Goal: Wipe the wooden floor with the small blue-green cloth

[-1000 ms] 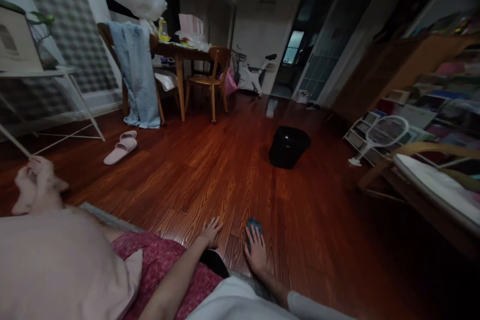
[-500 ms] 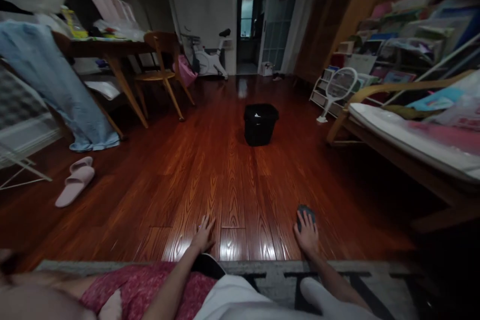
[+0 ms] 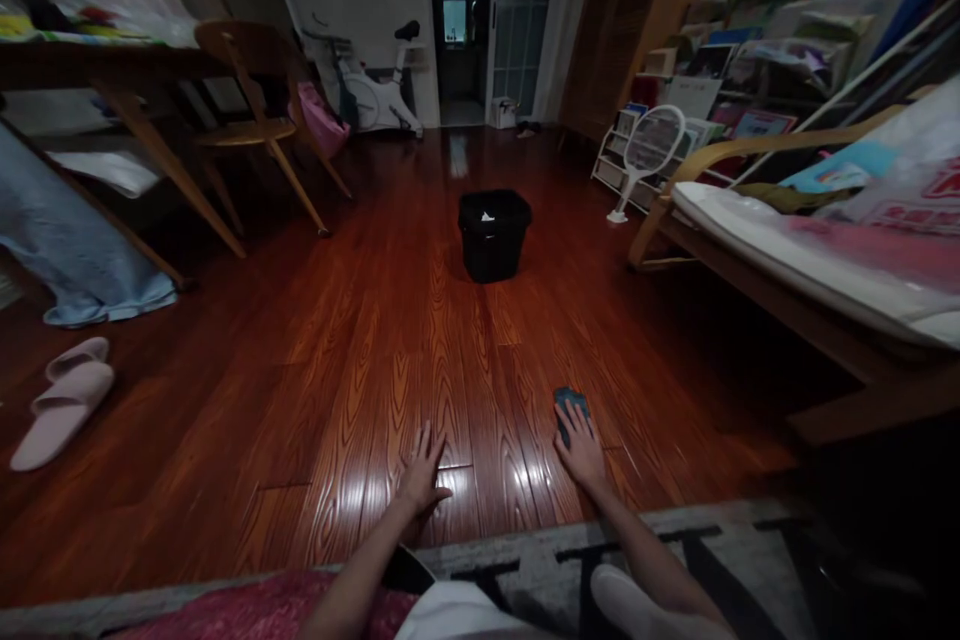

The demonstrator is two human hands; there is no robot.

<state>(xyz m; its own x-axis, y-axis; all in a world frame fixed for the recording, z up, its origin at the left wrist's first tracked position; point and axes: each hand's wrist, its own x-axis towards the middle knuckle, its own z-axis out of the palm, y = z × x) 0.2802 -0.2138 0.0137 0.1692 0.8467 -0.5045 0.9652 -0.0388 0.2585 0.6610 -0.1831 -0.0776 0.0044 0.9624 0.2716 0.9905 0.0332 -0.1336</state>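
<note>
My right hand (image 3: 583,452) lies over a small dark blue-grey cloth (image 3: 567,398) on the wooden floor, its fingers spread across it and pressing it down. Part of the cloth shows beyond the fingers; the rest is hidden under the palm. To the left, my left hand (image 3: 421,476) rests on the bare boards with fingers apart and nothing in it. Farther ahead of both hands stands a black bin (image 3: 493,245), upright on the floor (image 3: 375,360).
Pink slippers (image 3: 71,395) lie at the left. A wooden chair (image 3: 251,130) and table (image 3: 135,115) stand beyond them. On the right are a cushioned wooden seat (image 3: 750,240) and a white racket-shaped object (image 3: 651,150). A grey rug (image 3: 682,525) borders the floor near me.
The view has turned to the right, so the room appears shifted left. My hands are closer together: the right one has slid leftward with the cloth, the left one has moved right.
</note>
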